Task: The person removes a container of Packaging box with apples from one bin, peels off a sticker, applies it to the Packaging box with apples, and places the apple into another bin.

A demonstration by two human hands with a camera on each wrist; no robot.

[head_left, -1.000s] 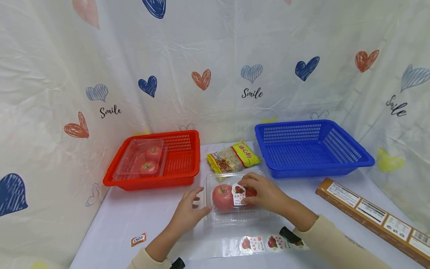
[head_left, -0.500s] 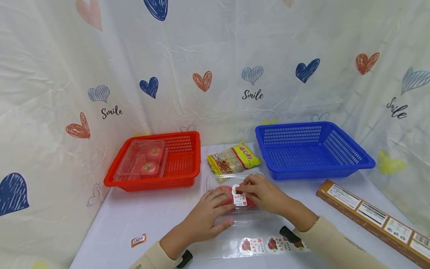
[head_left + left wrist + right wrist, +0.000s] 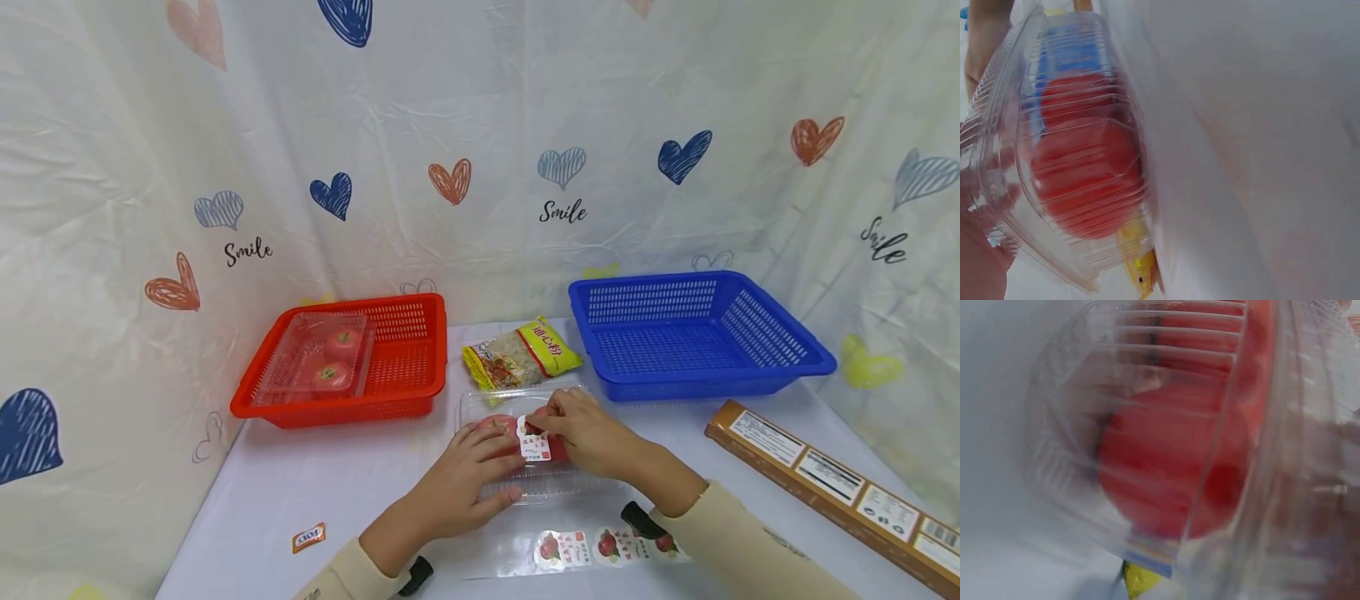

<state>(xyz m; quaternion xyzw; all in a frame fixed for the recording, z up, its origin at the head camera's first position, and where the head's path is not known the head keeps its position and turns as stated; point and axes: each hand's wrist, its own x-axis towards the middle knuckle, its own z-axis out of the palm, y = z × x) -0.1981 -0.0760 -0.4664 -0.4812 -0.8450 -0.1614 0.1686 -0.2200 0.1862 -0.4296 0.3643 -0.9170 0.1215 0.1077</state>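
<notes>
Apparently the right grip (image 3: 597,435), fingers bent, touches the label (image 3: 535,447), pinching or pressing, I cannot tell; the left grip (image 3: 467,481) lies spread on the clear box (image 3: 472,407) beneath; uneven pressure could crease the label, or slide the box across the surface (image 3: 262,492)

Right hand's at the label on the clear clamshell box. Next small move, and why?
Probably smooth the label downward: the right hand touches its upper part, its lower part shows uncovered, and the left hand rests on the clamshell box.
</notes>
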